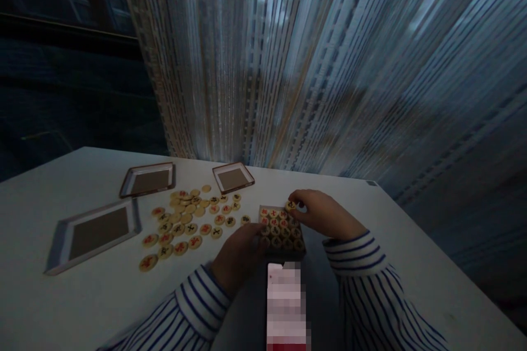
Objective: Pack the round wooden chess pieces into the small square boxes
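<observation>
A square box [303,251] holds rows of round wooden pieces with red and black characters. My right hand [315,211] is at the box's far right corner, thumb and fingers closed on a round piece [290,205] with a black character. Against the left side of the box rests my left hand [242,252]; its fingertips are dark and partly hidden at the box edge, so its grip is unclear. Many loose round pieces [180,230] lie spread on the table to the left of the box, some face up, others blank.
On the white table [411,263] lie a large tray-like lid [134,216] at the left and two smaller ones [173,175] [254,181] behind the pieces. A lit phone [286,301] is just in front of the box. A striped curtain [247,66] hangs behind.
</observation>
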A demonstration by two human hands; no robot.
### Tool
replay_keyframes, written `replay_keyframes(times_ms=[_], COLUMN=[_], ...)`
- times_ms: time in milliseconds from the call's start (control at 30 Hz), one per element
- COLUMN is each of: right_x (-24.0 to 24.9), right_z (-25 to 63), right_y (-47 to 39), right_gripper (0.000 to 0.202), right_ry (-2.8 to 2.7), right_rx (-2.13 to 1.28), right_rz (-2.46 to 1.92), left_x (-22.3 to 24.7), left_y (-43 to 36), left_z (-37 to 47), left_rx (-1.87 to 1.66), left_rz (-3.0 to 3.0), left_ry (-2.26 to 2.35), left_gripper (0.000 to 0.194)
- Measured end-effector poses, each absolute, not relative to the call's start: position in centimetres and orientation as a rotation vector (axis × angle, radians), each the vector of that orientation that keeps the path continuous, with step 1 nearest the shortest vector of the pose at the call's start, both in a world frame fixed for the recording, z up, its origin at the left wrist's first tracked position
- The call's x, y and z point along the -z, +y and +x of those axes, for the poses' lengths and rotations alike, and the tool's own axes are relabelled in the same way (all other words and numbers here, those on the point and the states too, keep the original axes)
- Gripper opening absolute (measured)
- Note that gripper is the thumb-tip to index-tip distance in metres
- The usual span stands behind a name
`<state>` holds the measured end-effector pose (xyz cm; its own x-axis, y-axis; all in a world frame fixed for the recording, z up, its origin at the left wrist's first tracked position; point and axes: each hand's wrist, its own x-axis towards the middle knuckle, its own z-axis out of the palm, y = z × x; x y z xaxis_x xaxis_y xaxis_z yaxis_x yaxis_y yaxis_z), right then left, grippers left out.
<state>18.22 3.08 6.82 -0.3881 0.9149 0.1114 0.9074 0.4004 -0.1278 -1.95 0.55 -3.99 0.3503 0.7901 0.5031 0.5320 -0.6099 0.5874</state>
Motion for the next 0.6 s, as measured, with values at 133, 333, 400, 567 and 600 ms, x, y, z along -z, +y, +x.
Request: replay_keyframes(times_ms=[133, 333, 400, 567, 600], right_x=[-6.2, -5.9, -5.8, -5.6, -5.6], right_z=[18.5, 18.4, 18.3, 18.1, 18.0], right_y=[3.6, 3.8, 3.8, 4.0, 4.0], right_gripper=[0.021, 0.023, 0.021, 0.020, 0.020], right_ry=[-2.505, -2.547, -2.574, -2.642, -2.652], right_rx=[-0.038, -0.027, -0.020, -0.005, -0.008], right_rz=[-1.620, -1.633, -1.643, -1.678, -1.682], left_x=[4.3, 4.1, 3.9, 4.1, 4.3], left_y=[0.4, 0.1, 0.0, 0.1, 0.1], left_z=[-1.7, -1.4, -1.4, -1.4, -1.4], left_rx=[-1.179, -1.211, -1.202, -1.199, -1.194], left_rz=[2.343, 2.379, 2.400, 2.416, 2.423], left_ry=[1.149, 1.157, 1.149, 1.167, 1.160], left_gripper=[0.027, 0.023, 0.022, 0.023, 0.024])
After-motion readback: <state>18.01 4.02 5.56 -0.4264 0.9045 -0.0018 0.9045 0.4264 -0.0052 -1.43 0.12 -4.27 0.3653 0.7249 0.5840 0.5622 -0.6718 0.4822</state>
